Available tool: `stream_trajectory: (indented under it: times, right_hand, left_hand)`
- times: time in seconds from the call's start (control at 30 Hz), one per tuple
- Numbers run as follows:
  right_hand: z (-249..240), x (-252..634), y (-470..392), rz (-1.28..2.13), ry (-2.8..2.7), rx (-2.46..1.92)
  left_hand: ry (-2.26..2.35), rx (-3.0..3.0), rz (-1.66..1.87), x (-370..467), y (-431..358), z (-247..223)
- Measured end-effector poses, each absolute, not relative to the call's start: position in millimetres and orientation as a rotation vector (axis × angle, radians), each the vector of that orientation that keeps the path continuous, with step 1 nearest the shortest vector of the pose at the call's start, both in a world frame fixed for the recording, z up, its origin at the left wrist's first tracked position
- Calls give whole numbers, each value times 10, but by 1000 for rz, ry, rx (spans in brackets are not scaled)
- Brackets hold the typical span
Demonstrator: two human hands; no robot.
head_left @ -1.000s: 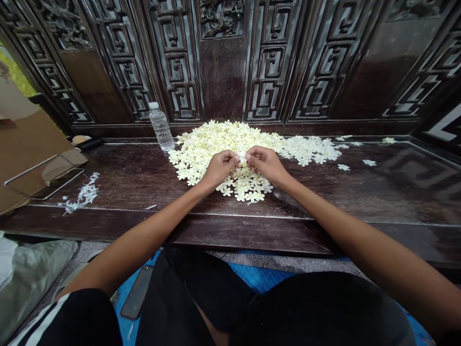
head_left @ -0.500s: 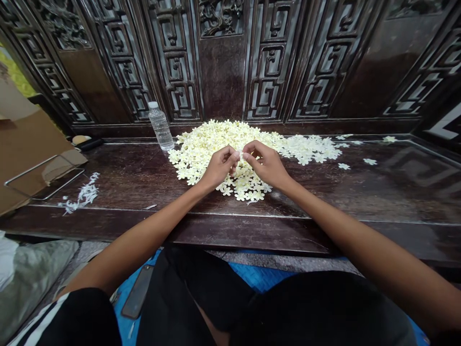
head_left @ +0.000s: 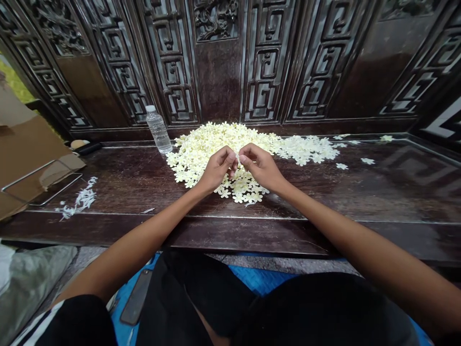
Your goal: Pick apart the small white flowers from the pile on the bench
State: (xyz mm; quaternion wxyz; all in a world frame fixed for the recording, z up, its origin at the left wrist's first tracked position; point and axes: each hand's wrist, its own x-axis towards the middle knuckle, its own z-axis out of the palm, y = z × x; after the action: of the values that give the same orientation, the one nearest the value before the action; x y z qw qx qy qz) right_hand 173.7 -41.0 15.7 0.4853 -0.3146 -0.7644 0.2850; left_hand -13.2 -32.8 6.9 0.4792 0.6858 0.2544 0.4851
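Observation:
A wide pile of pale yellow-white flowers (head_left: 201, 144) lies on the dark wooden bench (head_left: 389, 192), thinning into whiter flowers (head_left: 306, 149) on the right. Over the front of the pile, my left hand (head_left: 218, 169) is closed, thumb and fingertips pinched together. My right hand (head_left: 260, 165) is closed in the same way just beside it, the fingertips of both nearly meeting. Something small and whitish shows between them, too small to make out.
A clear plastic bottle (head_left: 158, 130) stands left of the pile. Thin white pieces (head_left: 81, 198), a wire frame and a cardboard box (head_left: 32, 154) are at the left. Behind rises a carved wooden back (head_left: 219, 81). A phone (head_left: 137, 297) lies below on blue material.
The view has shifted slightly. My hands stay over the pile, fingertips near each other, with the right fingers turned a little.

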Motion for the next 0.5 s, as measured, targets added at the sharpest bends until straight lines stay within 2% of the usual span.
stream_trajectory:
  times: [0.2,0.5]
  right_hand:
    - [142,1736,-419,668,-1870,-752]
    - [158,1738,-458,283,-1963,-751]
  left_hand:
    - [602,1689,1214,-119,-342,88]
    - [669,1661,1224,-115,-340,78]
